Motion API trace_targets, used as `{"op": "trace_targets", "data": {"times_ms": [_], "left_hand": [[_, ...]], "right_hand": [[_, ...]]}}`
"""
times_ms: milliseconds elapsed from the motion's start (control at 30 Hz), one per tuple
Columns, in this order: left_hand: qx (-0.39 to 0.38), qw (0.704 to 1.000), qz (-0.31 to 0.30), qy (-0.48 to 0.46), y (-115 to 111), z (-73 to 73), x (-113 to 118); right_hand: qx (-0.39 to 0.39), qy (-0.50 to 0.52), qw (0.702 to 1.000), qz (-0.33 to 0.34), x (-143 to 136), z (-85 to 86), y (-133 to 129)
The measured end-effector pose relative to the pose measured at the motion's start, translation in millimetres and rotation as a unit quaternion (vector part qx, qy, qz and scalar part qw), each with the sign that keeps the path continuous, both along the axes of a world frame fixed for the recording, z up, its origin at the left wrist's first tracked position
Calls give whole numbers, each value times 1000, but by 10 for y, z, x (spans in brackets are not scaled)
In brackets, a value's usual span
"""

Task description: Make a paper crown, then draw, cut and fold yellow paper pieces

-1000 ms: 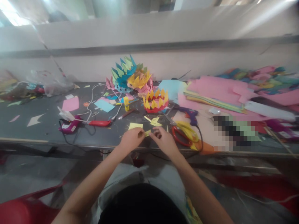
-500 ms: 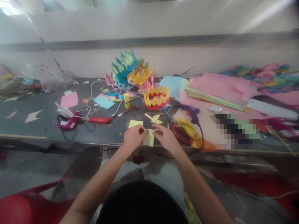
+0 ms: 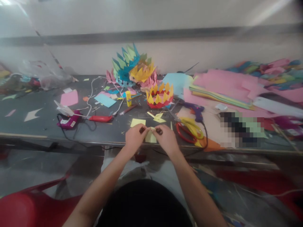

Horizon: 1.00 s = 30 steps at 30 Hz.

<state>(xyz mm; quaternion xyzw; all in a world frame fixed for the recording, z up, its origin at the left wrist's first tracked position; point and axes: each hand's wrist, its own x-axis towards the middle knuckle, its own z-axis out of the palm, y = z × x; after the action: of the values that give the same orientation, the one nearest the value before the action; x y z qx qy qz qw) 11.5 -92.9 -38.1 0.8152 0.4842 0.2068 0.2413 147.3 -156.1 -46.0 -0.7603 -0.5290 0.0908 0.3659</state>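
Note:
A small piece of yellow paper (image 3: 151, 137) is pinched along its far edge between my two hands, at the front of the dark table. My left hand (image 3: 135, 137) is closed on the left of that edge. On the other side my right hand (image 3: 167, 138) is closed on it too, the fingertips of both almost meeting. The paper bends up a little where they grip. Just beyond my left hand lies a yellow paper square (image 3: 138, 122). Folded yellow pieces (image 3: 159, 117) rest past my fingertips.
Scissors (image 3: 189, 130) with red and yellow handles and a purple glue gun (image 3: 195, 110) lie to the right. A red-and-yellow paper crown (image 3: 160, 98) stands ahead, near a glue stick (image 3: 128, 98). At left are a red-handled tool (image 3: 100, 118) and cords. Pink sheets (image 3: 227, 85) pile at back right.
My right hand has moved left and its fingers have closed on the yellow paper's far edge. The paper now bends between my hands. The view has shifted slightly.

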Motion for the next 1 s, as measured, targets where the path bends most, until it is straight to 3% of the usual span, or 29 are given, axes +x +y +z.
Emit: {"op": "trace_targets", "data": {"times_ms": [400, 833, 1000], "left_hand": [[82, 996, -7, 36, -17, -72, 57], [191, 955, -226, 21, 96, -107, -114], [220, 937, -273, 13, 134, -136, -160]], "right_hand": [[19, -44, 999, 7, 11, -31, 51], [51, -129, 963, 233, 263, -89, -5], [48, -149, 945, 288, 366, -104, -5]]}}
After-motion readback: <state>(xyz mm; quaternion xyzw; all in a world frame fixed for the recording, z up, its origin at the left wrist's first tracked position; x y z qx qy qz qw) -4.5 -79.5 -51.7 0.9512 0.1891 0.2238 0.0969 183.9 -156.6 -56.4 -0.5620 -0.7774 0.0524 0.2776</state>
